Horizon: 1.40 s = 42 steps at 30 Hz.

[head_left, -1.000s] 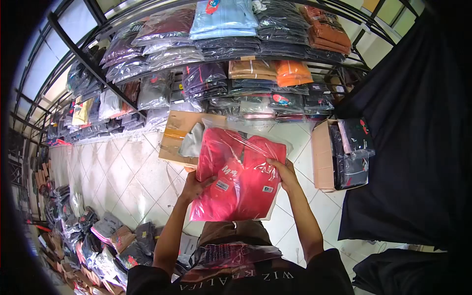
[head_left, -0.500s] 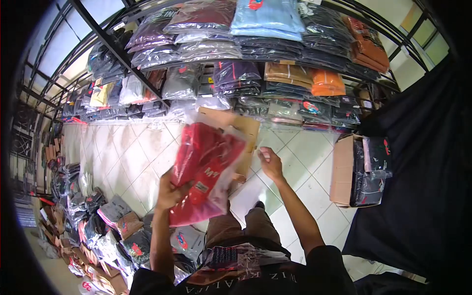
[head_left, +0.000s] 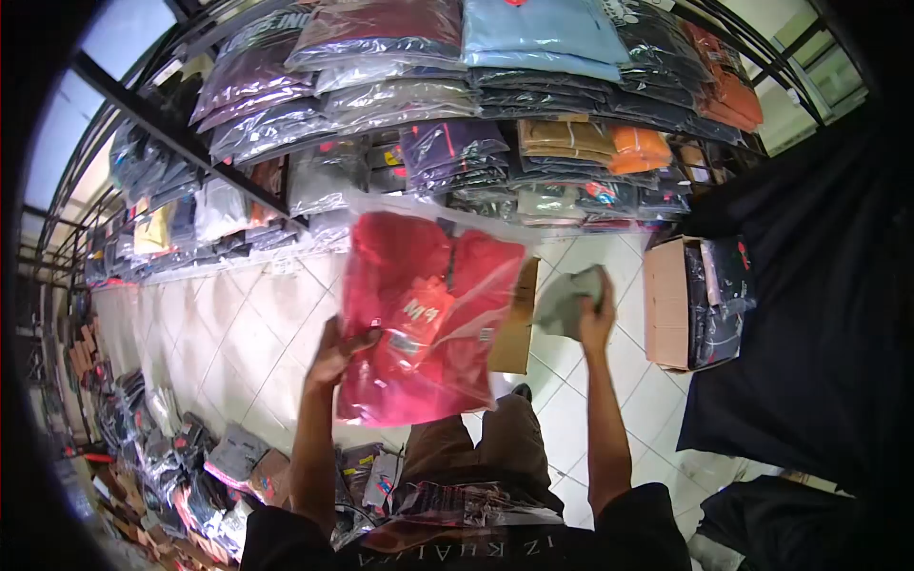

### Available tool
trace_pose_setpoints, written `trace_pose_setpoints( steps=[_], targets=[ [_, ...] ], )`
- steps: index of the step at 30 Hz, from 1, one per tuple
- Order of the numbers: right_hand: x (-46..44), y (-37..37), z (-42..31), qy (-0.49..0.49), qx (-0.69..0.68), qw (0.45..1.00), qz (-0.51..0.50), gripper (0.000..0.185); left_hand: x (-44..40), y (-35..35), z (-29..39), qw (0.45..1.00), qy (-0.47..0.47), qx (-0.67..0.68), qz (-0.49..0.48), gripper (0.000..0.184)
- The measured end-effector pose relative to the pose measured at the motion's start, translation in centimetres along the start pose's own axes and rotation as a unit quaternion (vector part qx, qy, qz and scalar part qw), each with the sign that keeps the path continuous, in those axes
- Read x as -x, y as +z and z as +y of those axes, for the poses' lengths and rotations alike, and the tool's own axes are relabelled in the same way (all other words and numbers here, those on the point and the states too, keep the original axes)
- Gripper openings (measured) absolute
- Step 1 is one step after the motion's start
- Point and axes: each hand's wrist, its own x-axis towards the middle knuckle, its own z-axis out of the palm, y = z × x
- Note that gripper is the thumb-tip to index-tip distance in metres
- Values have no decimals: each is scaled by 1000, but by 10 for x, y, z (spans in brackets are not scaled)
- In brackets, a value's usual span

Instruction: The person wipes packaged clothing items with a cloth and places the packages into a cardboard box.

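A folded red garment in a clear plastic bag (head_left: 428, 314) hangs in front of me, gripped at its left edge by my left hand (head_left: 341, 352). White lettering and a label show on its front. To the right, my right hand (head_left: 597, 314) is closed on a grey-green cloth (head_left: 566, 303), held above the tiled floor. Between the two, a cardboard box (head_left: 515, 333) is partly hidden behind the red bag.
Racks ahead hold stacks of bagged clothes, with a light blue stack (head_left: 538, 38) on top. An open carton (head_left: 671, 305) of dark bagged garments stands right, beside a black curtain (head_left: 800, 314). Bagged clothes (head_left: 243, 457) lie in a heap at lower left.
My right hand has let go of the red bag and taken hold of the grey-green cloth, which lay on the box. The red bag, now in my left hand alone, swung left and faces me again.
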Motion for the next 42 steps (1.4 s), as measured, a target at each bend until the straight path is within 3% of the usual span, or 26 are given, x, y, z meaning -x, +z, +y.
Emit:
trace_pose_setpoints(
  steps=[2,3,4,6,7,10,12,13,15,16,17,18,19,20,22,26,28,29,30,31,32,33,35,37,40,42],
  targets=[
    [-23,-12,-50,0,3,1000,17,59,-43,11,-43,995,-36,-89,-18,36],
    [-30,-11,-61,12,-16,1000,18,59,-76,-11,-116,970,80,-228,-36,65],
    [-35,-2,-70,-6,10,1000,0,60,-73,0,-101,902,-94,-421,-11,94],
    [-40,43,-69,-108,87,990,-6,62,-74,30,-97,791,46,-601,102,110],
    [-36,73,-68,-99,113,988,-18,62,-86,30,-92,843,76,-529,63,113],
    [-19,177,-57,-146,94,979,-103,63,-121,59,-85,782,216,-580,66,130],
    [-5,237,-46,-234,213,935,-160,66,-157,52,-131,783,208,-583,61,133],
    [6,261,-31,-228,264,919,-181,64,-165,51,-153,702,196,-682,63,134],
    [15,270,-14,-223,345,888,-207,57,-161,52,-157,753,174,-631,68,134],
    [23,263,-8,-199,393,871,-218,56,-158,53,-146,728,173,-660,66,140],
    [22,248,-1,-186,440,847,-232,56,-151,61,-128,756,190,-622,77,143],
    [1,228,25,-136,151,968,-145,54,-147,68,-116,783,207,-579,94,147],
    [-5,196,27,-155,291,932,-150,54,-149,69,-118,779,200,-587,86,152],
    [-15,167,26,-176,426,875,-148,54,-150,73,-121,772,211,-595,81,152],
    [-24,138,29,-196,487,843,-122,51,-149,83,-120,762,206,-608,80,152],
    [-47,72,50,2,532,847,-5,42,-147,76,-118,786,161,-592,79,154],
    [-41,64,32,-1,475,880,13,43,-145,75,-115,796,174,-574,80,145],
    [-28,77,4,-10,416,909,-13,44,-145,77,-114,806,186,-556,79,136],
    [-12,89,-13,-115,377,918,-48,45,-149,74,-122,786,190,-582,84,120],
    [4,94,-22,-107,368,906,-180,47,-153,70,-130,765,194,-608,86,103],
    [6,100,-26,-204,403,865,-219,47,-150,77,-110,753,221,-613,89,74],
    [3,104,-25,-300,430,812,-257,47,-155,78,-103,734,278,-617,59,71],
    [-10,113,1,-99,376,909,-152,50,-166,82,-97,718,323,-616,-14,65],
    [-15,115,17,-72,377,920,-84,54,-177,87,-109,704,316,-636,-20,64],
    [43,89,11,-133,309,895,-295,56,-180,87,-117,718,311,-622,-6,59],
    [116,59,12,-141,303,871,-359,55,-173,89,-114,718,291,-632,-13,60]
  ],
)
